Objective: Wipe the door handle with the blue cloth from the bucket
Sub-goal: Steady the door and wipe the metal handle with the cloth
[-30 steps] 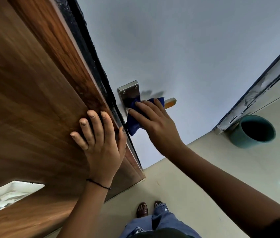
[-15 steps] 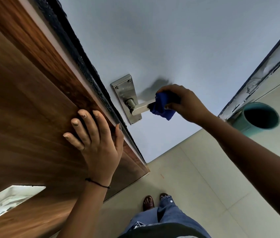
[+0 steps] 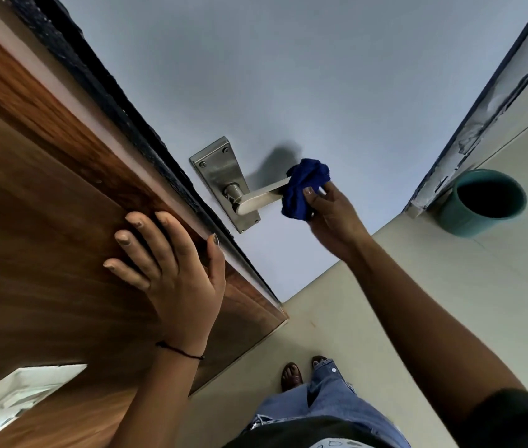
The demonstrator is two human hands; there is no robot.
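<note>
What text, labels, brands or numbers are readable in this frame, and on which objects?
None readable.
Brushed steel door handle and its steel backplate: no brand stamp visible.
Crumpled blue cloth, held in the right hand: no tag or print.
Teal plastic bucket: plain, no label facing the camera.
Grey-white garment patch at the bottom edge: faint marks, too small and cut off to read.
Wood-grain door edge under the left hand: no markings.

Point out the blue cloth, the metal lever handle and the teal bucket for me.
crumpled blue cloth (image 3: 304, 185): head view, middle of the bunched fabric.
silver metal lever door handle (image 3: 261, 197): head view, bare stretch of the lever.
teal round bucket (image 3: 456, 218): head view, outer wall.
</note>
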